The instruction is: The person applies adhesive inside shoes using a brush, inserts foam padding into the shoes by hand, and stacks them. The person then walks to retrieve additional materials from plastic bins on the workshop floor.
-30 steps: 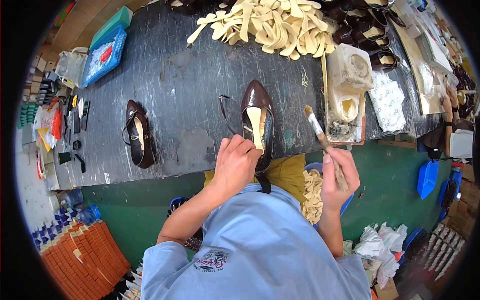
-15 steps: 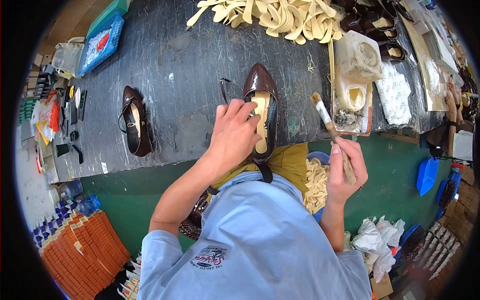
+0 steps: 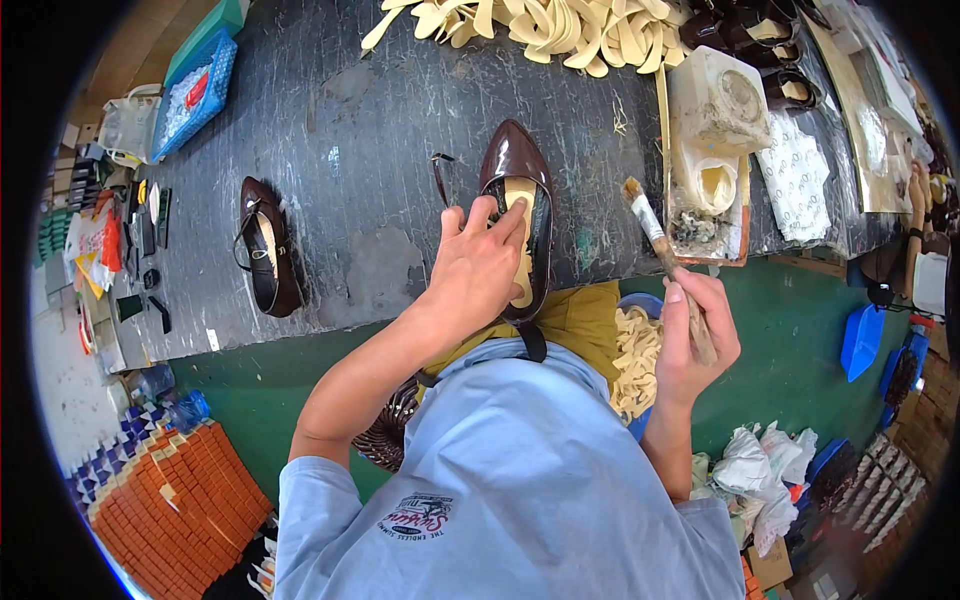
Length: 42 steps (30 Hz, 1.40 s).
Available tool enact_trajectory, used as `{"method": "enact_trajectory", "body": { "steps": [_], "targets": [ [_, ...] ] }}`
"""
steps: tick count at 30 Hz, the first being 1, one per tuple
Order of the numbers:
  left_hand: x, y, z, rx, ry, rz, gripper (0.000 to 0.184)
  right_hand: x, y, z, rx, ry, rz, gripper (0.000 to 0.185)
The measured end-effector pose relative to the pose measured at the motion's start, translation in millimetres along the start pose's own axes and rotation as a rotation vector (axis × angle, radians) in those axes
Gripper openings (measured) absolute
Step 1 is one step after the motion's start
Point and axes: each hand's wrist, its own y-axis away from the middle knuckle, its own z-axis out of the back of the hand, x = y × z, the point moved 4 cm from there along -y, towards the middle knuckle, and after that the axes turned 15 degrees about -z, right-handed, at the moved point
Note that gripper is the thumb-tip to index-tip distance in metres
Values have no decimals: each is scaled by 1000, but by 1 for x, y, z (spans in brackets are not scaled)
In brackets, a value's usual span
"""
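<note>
A glossy dark brown pointed shoe (image 3: 517, 150) lies at the table's near edge, toe away from me. Inside it sits a pale insole (image 3: 519, 189). My left hand (image 3: 468, 272) is over the shoe's left side, fingers spread, fingertips touching the insole and partly covering it. A loose ankle strap (image 3: 439, 181) sticks out beside the shoe. My right hand (image 3: 702, 328) is closed around the handle of a paintbrush (image 3: 648, 221), its worn bristles pointing up and away. Further left on the table lies a second brown shoe (image 3: 287, 283), with a strap across its opening.
Loose pale insoles (image 3: 560, 28) are heaped at the far edge. Right of the brush, a stained white plastic container (image 3: 717, 100) stands in a tray (image 3: 735, 262). Several brown shoes (image 3: 795, 92) are at the upper right. A blue basket (image 3: 219, 88) stands upper left.
My left hand's fingers have shifted over the insole, with the index finger now stretched toward the toe end. The right hand holds the brush much as before. The view has tilted slightly.
</note>
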Motion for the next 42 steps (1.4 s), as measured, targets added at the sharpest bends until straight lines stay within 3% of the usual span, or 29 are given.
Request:
{"method": "enact_trajectory", "body": {
  "steps": [10, 16, 19, 21, 24, 27, 30, 31, 35, 36, 37, 38, 39, 40, 41, 42],
  "targets": [
    [-2, -2, -2, 47, -32, -6, 86, 0, 1, -2, -2, -15, 8, 22],
    [-3, -3, 0, 71, -32, 1, 74, 4, 5, 0, 2, -39, -22, 20],
    [0, 10, 11, -249, 131, -11, 61, 3, 2, 5, -30, -14, 39, 20],
    [-11, 29, 16, -559, 268, 143, 41, 6, 3, 10, -58, -37, 0, 18],
    [-47, 50, -6, -561, 358, 243, 53, -8, -7, 15, -81, -68, 4, 15],
    [-50, 67, -40, -668, 439, 327, 43, -12, -17, 12, -75, -130, -42, 15],
    [-21, 84, -64, -860, 903, 488, 26, -2, -20, 10, -72, -185, -27, 15],
    [-10, 78, -57, -1089, 1199, 466, 25, 0, -21, 9, -68, -212, -32, 15],
    [67, 45, 46, -1325, 874, 288, 23, 1, -18, 12, -86, -203, -17, 16],
    [96, 30, 84, -1241, 682, 299, 26, 0, -15, 16, -92, -158, -25, 15],
    [121, 10, 130, -1234, 705, 193, 38, 1, -15, 18, -94, -162, -14, 16],
    [152, -12, 163, -1395, 753, 13, 59, 2, -13, 18, -95, -164, -10, 16],
    [176, -25, 192, -1419, 734, -15, 74, 3, -9, 19, -96, -165, -11, 16],
    [196, -36, 208, -1511, 630, 106, 82, 1, -5, 20, -92, -155, -7, 16],
    [214, -45, 210, -1519, 743, 121, 82, -1, -2, 21, -92, -146, 0, 16],
    [223, -51, 197, -1434, 800, 187, 80, -3, -3, 21, -93, -137, 9, 16]
  ]
}}
